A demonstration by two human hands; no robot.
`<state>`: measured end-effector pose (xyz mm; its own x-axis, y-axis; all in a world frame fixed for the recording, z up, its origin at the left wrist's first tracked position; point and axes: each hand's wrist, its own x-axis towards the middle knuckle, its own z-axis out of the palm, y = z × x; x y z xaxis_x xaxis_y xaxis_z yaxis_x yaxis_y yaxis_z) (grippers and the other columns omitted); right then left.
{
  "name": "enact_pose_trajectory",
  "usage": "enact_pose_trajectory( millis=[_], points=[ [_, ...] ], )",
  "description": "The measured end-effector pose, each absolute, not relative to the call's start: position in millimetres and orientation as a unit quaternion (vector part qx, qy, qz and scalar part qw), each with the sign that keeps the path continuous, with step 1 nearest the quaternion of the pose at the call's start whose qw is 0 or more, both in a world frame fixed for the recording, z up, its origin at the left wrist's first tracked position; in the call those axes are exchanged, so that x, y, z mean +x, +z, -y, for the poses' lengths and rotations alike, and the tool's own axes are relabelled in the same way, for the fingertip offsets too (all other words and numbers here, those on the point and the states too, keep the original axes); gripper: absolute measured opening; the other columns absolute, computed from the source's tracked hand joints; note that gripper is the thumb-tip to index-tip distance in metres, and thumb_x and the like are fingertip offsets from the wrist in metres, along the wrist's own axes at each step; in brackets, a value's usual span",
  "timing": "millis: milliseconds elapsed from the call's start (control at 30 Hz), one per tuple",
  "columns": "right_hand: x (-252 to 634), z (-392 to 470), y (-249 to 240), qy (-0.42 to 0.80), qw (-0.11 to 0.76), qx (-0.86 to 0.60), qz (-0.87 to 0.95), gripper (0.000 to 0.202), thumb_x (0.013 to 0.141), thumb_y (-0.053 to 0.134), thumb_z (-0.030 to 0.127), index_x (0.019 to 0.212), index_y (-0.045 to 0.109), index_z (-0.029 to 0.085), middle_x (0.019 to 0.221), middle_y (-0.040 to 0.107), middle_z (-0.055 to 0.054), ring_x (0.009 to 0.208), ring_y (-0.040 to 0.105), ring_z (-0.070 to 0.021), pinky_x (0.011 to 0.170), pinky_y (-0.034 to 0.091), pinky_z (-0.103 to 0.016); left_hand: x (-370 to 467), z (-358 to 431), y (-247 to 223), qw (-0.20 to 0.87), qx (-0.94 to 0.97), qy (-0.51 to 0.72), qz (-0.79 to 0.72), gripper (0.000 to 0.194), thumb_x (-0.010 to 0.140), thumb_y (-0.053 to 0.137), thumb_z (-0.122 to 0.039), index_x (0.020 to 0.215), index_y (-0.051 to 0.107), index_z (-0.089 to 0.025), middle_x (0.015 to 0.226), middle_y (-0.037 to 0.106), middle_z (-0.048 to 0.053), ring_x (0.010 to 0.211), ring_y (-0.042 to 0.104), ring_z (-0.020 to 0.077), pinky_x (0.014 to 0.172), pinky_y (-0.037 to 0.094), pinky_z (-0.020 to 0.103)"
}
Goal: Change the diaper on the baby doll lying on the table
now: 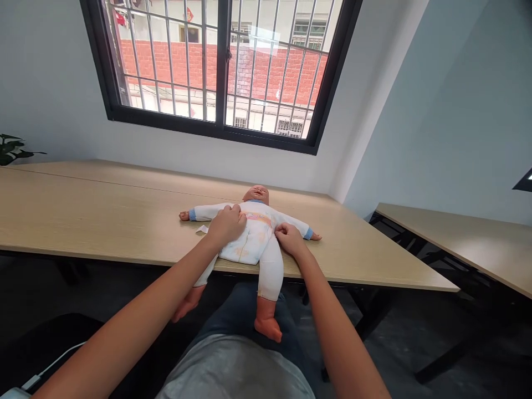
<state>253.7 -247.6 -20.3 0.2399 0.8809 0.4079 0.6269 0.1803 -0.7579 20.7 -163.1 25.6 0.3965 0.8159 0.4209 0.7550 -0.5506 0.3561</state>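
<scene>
A baby doll (271, 271) in white clothes with blue cuffs lies on its back on the wooden table, arms spread, its legs hanging over the front edge. A white diaper (243, 248) with an orange and pink band covers its middle. My left hand (228, 224) is closed at the left side of the doll's waist, over the diaper. At the other side of the waist, my right hand (288, 238) has its fingers pinched together by the diaper's edge. What the fingertips of either hand hold is too small to make out.
The long wooden table (103, 210) runs along the wall beneath a barred window (222, 131). A small white tab (202, 229) lies left of the doll. Another table (457, 238) stands at the right, and plant leaves (12, 148) show at the far left.
</scene>
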Motion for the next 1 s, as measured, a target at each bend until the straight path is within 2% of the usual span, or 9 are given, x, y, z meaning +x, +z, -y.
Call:
enact_pose_trajectory(
  millis=[167, 767, 867, 1000],
  points=[
    [256, 245, -23, 0.135, 0.472, -0.628, 0.604, 0.014, 0.069, 0.052, 0.029, 0.074, 0.061, 0.019, 0.069, 0.061, 0.000, 0.068, 0.053, -0.0188, 0.064, 0.039, -0.030, 21, 164, 26, 0.053, 0.834, 0.285, -0.470, 0.038, 0.102, 0.037, -0.036, 0.120, 0.062, -0.014, 0.116, 0.066, 0.018, 0.109, 0.064, 0.0330, 0.094, 0.049, 0.043],
    [259, 240, -27, 0.131, 0.459, -0.636, 0.607, 0.019, 0.072, 0.051, 0.031, 0.078, 0.063, 0.018, 0.074, 0.064, -0.001, 0.070, 0.054, -0.0188, 0.068, 0.042, -0.031, 23, 161, 22, 0.087, 0.830, 0.308, -0.457, 0.038, 0.100, 0.044, -0.036, 0.121, 0.064, -0.012, 0.119, 0.065, 0.022, 0.115, 0.061, 0.0352, 0.099, 0.046, 0.046],
    [257, 243, -25, 0.131, 0.458, -0.640, 0.604, 0.017, 0.071, 0.051, 0.031, 0.076, 0.062, 0.019, 0.071, 0.062, 0.000, 0.069, 0.053, -0.0188, 0.067, 0.041, -0.031, 23, 155, 22, 0.116, 0.823, 0.321, -0.454, 0.035, 0.097, 0.050, -0.037, 0.117, 0.066, -0.014, 0.117, 0.067, 0.018, 0.111, 0.063, 0.0316, 0.095, 0.047, 0.041],
    [253, 247, -21, 0.130, 0.466, -0.640, 0.597, 0.014, 0.070, 0.052, 0.030, 0.073, 0.062, 0.019, 0.068, 0.061, 0.000, 0.068, 0.053, -0.0188, 0.066, 0.040, -0.030, 5, 133, 32, 0.172, 0.805, 0.334, -0.459, 0.023, 0.097, 0.053, -0.034, 0.100, 0.068, -0.016, 0.094, 0.069, 0.006, 0.083, 0.065, 0.0195, 0.076, 0.048, 0.031]
  ],
)
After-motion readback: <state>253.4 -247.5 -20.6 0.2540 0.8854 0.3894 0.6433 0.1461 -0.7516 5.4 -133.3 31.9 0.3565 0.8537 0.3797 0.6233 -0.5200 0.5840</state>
